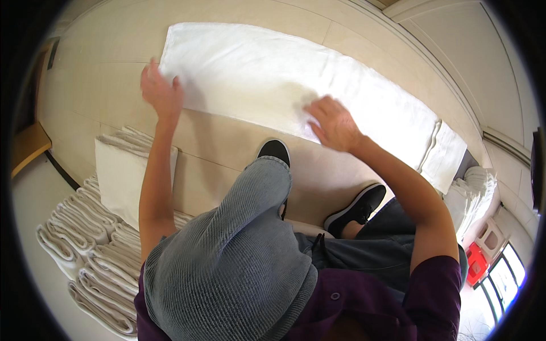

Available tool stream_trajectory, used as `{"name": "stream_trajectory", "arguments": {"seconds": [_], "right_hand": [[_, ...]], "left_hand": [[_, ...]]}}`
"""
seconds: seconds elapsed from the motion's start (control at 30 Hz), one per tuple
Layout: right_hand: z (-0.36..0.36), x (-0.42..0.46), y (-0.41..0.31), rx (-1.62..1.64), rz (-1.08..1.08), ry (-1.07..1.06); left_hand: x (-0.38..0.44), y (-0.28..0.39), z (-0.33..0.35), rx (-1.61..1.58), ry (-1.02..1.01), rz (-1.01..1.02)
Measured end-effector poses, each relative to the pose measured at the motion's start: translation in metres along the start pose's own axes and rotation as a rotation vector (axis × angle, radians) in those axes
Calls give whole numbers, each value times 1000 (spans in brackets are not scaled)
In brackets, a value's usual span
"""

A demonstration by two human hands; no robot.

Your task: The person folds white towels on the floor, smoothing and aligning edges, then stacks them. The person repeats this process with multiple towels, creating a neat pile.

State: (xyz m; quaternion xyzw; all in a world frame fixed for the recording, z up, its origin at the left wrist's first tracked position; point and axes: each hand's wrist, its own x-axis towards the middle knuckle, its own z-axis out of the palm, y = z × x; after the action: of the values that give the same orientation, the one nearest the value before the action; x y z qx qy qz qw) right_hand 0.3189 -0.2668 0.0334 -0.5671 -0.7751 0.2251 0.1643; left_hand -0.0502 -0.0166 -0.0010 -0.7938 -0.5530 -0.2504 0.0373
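Note:
A long white cloth (256, 72), possibly a towel, lies spread in a strip across the beige tiled floor before me. Near its left end is my left hand (162, 89), thumb and fingers apart, with nothing held. My right hand (335, 121) hovers over the near edge around the middle of the strip. Its fingers are slightly bent and apart, and it too is bare; both hands are a little blurred. Towards the right end, a raised fold (431, 145) crosses the cloth.
At left stand rows of folded white cloths (102, 264), and a larger folded cloth (121, 170) sits by my left forearm. More bunched white cloth (473, 196) is at right. My black shoes (275, 150) are close to the strip. A red plastic object (477, 264) is farther right.

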Motion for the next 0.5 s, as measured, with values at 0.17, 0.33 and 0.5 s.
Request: {"name": "stream_trajectory", "arguments": {"seconds": [0.17,0.33,0.5], "right_hand": [[-1,37,39,-299,290,-110],[-3,32,80,-367,358,-18],[-10,-15,108,-485,487,79]], "left_hand": [[-24,163,24,-419,-431,573],[3,159,83,-169,-465,768],[96,-16,87,153,-554,57]]}}
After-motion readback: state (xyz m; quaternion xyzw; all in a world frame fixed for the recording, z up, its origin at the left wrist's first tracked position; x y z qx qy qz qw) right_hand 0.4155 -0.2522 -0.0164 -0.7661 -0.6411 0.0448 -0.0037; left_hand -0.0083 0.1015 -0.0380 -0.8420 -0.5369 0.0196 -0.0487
